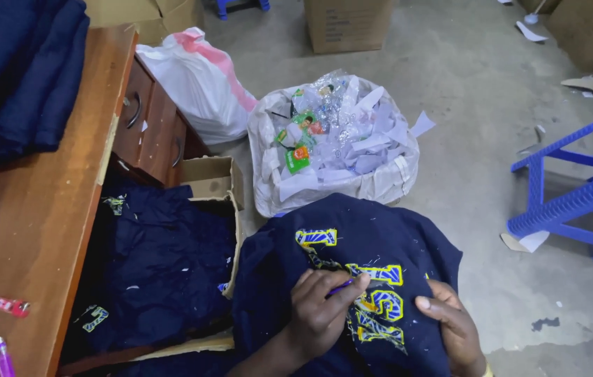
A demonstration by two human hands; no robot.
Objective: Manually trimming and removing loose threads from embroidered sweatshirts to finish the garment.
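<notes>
Covering the far and right side of the scene is a grey concrete floor [464,139], littered with paper scraps; along the left runs a brown wooden desk [24,230] with drawers, a pile of dark blue cloth [17,70] on its far end; below the desk, near left, an open cardboard box [214,183] holds more dark blue garments [157,265] with yellow lettering; in the near middle lies the navy garment [352,279] spread over the person's lap, its yellow and blue stitched letters [373,300] facing up; beyond it stands a white sack [331,185] full of paper trimmings and wrappers, a white and pink bag [198,84] to its left, a blue plastic stool [582,195] at the right; the left hand [321,311] is closed around a small purple tool [342,286], its tip at the letters; the right hand [450,321] lies flat on the cloth beside the lettering, pressing it, and whether its fingers pinch the fabric I cannot tell; smallest are a red lighter [9,305] and a purple lighter [0,356] on the near desk edge.

Judging from the white flecks and threads showing on the cloth around the letters, the cleaning of this piece looks partly done; the pile in the box suggests several pieces lie alongside it.
</notes>
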